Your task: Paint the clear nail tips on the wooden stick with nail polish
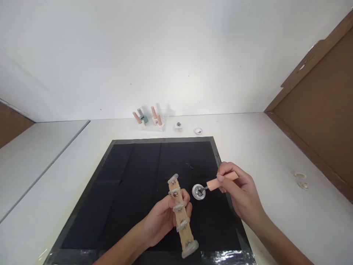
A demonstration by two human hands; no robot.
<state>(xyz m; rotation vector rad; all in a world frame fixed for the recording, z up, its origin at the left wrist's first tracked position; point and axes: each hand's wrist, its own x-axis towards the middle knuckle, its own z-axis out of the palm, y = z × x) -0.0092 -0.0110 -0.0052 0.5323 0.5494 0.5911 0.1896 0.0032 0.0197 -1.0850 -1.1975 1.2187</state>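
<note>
My left hand is closed around a wooden nail stand, which is tilted over the black mat. Several pale, shiny false nails sit crosswise along the stand. In my right hand is a nail polish brush, pinched by its peach-coloured cap handle. The brush's dark tip reaches into a small round pot of silver glitter. That pot rests on the black mat, just right of the stand.
The black mat is taped to the white table. Behind it stand several nail polish bottles, an uncapped bottle and a small white dish. Two small pale oval pieces lie at the right, near a brown cardboard panel.
</note>
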